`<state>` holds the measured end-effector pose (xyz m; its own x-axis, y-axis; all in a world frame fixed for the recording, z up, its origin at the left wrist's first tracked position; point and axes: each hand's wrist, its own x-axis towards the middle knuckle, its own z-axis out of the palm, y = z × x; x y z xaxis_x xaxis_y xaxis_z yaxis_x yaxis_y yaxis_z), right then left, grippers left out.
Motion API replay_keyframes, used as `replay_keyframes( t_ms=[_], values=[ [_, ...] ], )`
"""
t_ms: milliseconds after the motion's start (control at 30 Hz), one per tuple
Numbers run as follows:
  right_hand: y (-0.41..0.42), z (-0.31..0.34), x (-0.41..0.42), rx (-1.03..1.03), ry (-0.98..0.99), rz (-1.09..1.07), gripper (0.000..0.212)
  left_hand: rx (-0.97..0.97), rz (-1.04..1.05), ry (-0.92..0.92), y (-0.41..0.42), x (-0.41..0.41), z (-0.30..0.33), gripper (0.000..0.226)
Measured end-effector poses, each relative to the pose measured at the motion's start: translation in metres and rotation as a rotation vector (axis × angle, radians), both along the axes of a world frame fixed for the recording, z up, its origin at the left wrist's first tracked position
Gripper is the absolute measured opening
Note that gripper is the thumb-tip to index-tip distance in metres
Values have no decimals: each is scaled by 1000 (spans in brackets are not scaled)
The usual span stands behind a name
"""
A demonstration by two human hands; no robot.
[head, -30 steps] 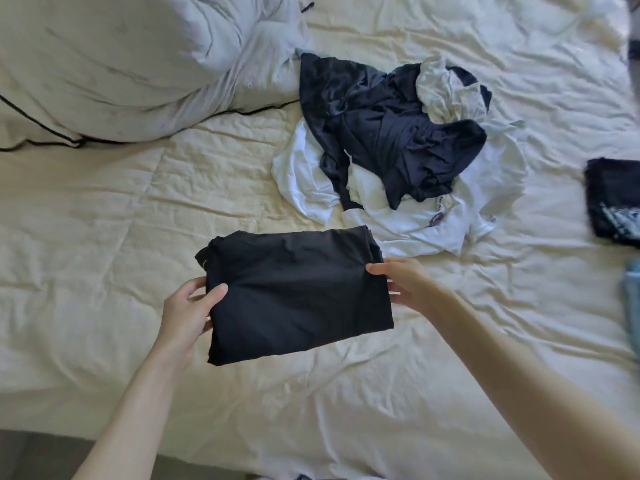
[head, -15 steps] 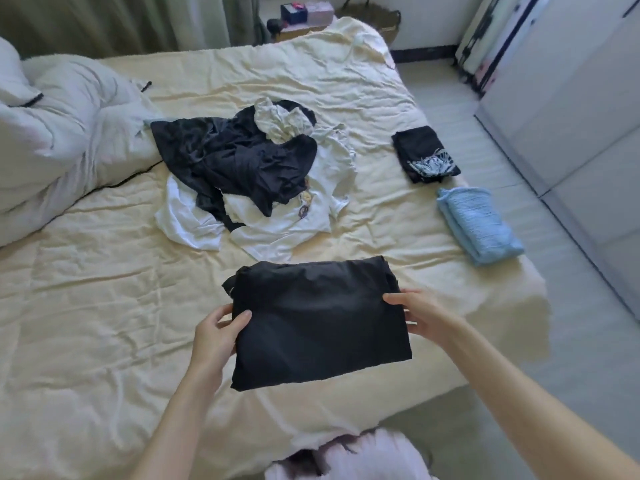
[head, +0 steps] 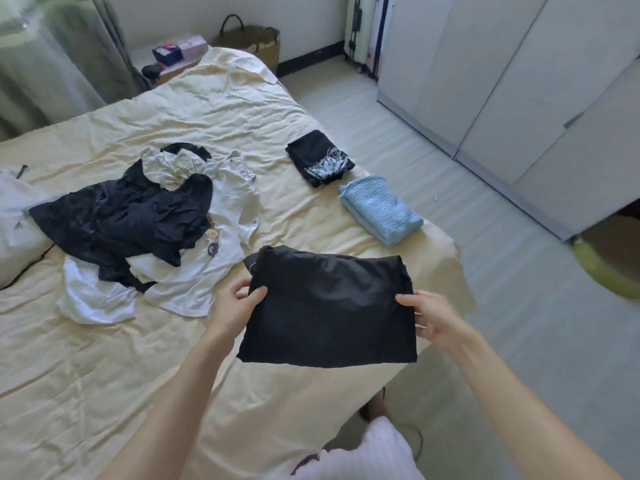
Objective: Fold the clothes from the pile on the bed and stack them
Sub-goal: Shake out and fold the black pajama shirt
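Curtain [head: 52, 60] far left, pillow [head: 15, 230] at the left edge of the bed [head: 221, 112]. Pile [head: 145, 230] of unfolded clothes left of centre on the sheet: dark garment on top, white shirts under and around it, one white shirt with a small round print. Left hand [head: 239, 304] grips the left edge of the folded black garment [head: 329, 310], thumb on top, fingers curled underneath. The garment is held flat above the bed's near right corner, between both hands; hard to say if its lower edge touches the sheet, looks lifted. Right hand [head: 431, 318] grips the right edge, thumb on top, fingers curled round the edge. Behind it, near the bed's right edge, two folded items lie just beside each other: black folded piece [head: 320, 157] with a white pattern, and blue knit [head: 379, 209] nearer the camera. Both well apart from the pile. Basket [head: 252, 43] on the floor past the bed's far end, small boxes [head: 180, 51] left of it. Wardrobe [head: 519, 84] doors along the right wall.
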<state>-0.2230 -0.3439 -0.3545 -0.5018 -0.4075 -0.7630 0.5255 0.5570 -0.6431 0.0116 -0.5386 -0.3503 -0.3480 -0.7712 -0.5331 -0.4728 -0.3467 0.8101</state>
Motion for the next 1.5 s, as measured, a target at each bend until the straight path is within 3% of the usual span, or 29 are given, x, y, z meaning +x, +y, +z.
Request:
replay_keyframes(
  t_ms=[167, 367, 667, 800, 933, 1167, 1300, 1400, 1500],
  values=[
    [-8, -11, -77, -46, -35, -117, 7, -150, -149, -90, -30, -111, -2, 10],
    [-37, -25, -182, -81, -79, -380, 8, -294, -344, -207, -92, -285, -13, 23],
    [-94, -88, -258, -130, -241, -651, 7, -501, -562, -273, -178, -458, -73, 31],
    [-116, -131, -266, -78, -392, -668, 8, -462, -702, -380, -208, -478, -124, 32],
    [-128, -162, -272, -5, -395, -649, 8, -448, -740, -463, -216, -474, -170, 38],
    [-130, -169, -273, -96, -340, -529, 9, -595, -585, -266, -222, -478, -180, 30],
    [-132, -173, -272, 6, -353, -540, 13, -601, -753, -387, -217, -481, -189, 44],
    [-126, -177, -271, 238, -45, -392, 40, -742, -867, -396, -192, -477, -187, 57],
    [-119, -171, -270, 317, 649, -21, 57, -933, -966, -360, -142, -459, -185, 56]
  ],
)
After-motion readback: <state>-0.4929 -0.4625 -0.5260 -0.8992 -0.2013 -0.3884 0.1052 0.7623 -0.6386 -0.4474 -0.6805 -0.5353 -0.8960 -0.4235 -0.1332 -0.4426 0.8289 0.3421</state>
